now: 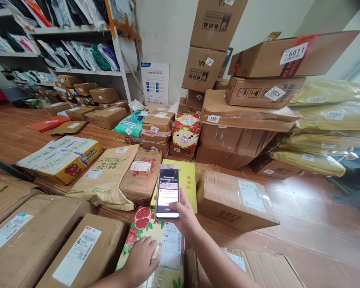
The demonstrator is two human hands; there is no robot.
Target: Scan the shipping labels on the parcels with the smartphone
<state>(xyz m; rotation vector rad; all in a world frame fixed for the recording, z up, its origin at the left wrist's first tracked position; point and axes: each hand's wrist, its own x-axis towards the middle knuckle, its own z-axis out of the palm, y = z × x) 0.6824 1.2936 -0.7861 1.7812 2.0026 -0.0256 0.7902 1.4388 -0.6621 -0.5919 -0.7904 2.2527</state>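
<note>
My right hand (183, 212) grips a smartphone (168, 192) with a lit screen, its thumb resting on the lower part of the display. The phone is held above a pomegranate-print box (129, 249), which carries a white shipping label (171, 244). On top of that box, left of the label, lies my left hand (141, 256) with its fingers stretched out and nothing in them. Behind the phone, partly covered by it, is a yellow box (187, 180). A brown carton with red print (139, 176) stands just left of the phone.
Taped cartons lie left (78, 252) and right (234, 200) of my hands. A tan mailing bag (108, 172) and a fruit carton (60, 158) rest on the wooden floor. Tall stacked boxes (237, 140) and yellow parcels (321, 116) stand at the right. Shelves (87, 73) hold packed bags.
</note>
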